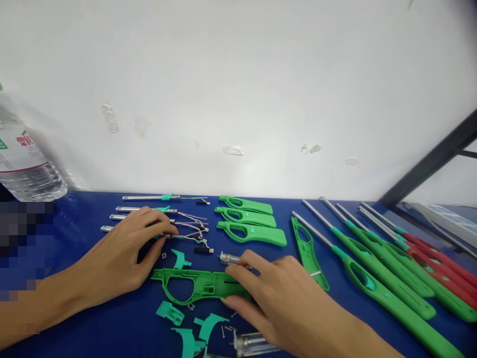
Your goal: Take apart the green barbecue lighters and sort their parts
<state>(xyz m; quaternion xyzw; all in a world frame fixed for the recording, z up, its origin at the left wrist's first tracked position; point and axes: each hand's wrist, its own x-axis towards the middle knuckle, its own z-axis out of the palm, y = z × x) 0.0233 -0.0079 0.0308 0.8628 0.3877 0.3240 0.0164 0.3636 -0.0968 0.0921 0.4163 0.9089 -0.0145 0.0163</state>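
My left hand (130, 248) has its thumb and forefinger closed on the rear part of the nearest metal lighter tube (108, 228), which has thin wires and a black plug (203, 250). My right hand (283, 293) grips the right end of a green lighter handle half (203, 284), thumb at its near edge and fingers over the far one. The half lies with its hollow inside facing up. A clear fuel tank (228, 258) sits just beyond it, partly hidden by my right fingers. A teal trigger piece (181, 259) lies between my hands.
More teal pieces (211, 325), small screws (228, 329) and another clear tank (253, 344) lie in front. Several green handle halves (257, 235) are stacked in a row behind. Assembled green lighters (387, 293) and red ones (443, 258) fill the right. A water bottle (30, 159) stands left.
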